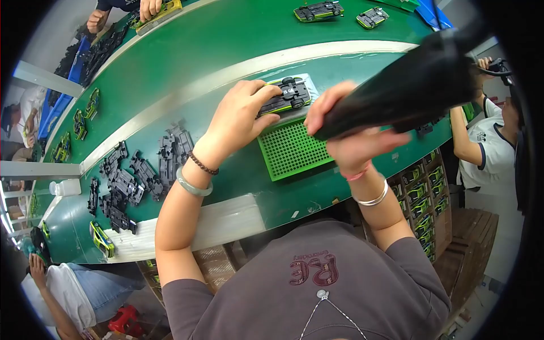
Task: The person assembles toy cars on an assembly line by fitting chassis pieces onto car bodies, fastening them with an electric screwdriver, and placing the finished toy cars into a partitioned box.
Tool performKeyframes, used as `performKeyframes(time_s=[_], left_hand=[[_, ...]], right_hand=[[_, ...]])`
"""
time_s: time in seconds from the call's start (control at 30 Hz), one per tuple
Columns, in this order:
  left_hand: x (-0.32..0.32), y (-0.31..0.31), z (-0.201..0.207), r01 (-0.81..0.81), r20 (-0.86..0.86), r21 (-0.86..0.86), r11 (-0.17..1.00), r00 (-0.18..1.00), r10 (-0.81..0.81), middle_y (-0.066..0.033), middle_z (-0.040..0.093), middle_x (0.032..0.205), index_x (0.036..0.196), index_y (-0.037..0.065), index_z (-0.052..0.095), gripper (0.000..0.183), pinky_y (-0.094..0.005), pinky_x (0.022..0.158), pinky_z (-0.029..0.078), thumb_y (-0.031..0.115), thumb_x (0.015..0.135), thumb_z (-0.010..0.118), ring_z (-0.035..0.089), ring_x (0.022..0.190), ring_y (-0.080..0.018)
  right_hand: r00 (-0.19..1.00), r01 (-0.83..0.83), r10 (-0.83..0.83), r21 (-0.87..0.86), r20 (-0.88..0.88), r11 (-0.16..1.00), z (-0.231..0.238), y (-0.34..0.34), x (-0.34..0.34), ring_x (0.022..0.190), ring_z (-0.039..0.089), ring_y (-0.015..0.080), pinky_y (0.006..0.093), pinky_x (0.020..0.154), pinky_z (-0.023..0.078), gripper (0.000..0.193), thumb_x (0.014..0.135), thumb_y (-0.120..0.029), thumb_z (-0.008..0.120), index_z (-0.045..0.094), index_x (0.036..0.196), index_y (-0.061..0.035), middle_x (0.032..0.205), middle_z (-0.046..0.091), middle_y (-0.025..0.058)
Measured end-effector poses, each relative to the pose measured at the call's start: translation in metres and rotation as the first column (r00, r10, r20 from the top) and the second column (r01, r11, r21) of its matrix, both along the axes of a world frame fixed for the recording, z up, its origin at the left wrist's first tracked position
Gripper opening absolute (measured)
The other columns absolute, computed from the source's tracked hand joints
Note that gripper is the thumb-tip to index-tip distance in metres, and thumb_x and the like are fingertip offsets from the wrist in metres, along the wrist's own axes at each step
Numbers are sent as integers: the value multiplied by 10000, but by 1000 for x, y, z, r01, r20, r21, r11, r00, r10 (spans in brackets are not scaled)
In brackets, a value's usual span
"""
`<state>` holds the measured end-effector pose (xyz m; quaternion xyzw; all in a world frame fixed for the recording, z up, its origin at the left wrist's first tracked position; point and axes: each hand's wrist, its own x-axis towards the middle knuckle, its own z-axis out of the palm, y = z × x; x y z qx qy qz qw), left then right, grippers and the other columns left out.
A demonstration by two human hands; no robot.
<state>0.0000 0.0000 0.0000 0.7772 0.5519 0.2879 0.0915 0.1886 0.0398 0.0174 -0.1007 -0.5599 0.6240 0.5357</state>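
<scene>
The person's left hand point(243, 113) held an upturned toy car point(293, 93) by its left end, thumb at the near side and fingers across the underside. The car lay wheels up just beyond a perforated green tray point(294, 150) on the green worktable point(187, 107). The right hand point(354, 136) was curled around the lower end of a blurred black handheld tool point(396, 85), near the car's right side. Black chassis parts point(126, 184) lay heaped to the left; a green-and-black car body point(101, 239) sat at the near left.
</scene>
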Motion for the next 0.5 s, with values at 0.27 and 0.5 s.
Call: performKeyframes(time_s=[0.27,0.5], left_hand=[[-2,2,0,11,-6,48,999,1000,-10,-155,546,1076,1061,64,574,403,-382,832,446,142,692,717,518,986,-327],[-2,2,-1,10,0,51,999,1000,-10,-152,543,1077,1064,63,574,408,-376,823,451,142,692,721,519,979,-320]], right_hand=[[981,182,-187,85,50,980,29,63,-26,511,512,180,279,506,434,987,574,-921,161,502,777,-17,555,521,94],[978,195,-200,79,56,978,12,72,-32,514,513,177,270,503,428,948,610,-901,188,509,771,-23,556,523,86]])
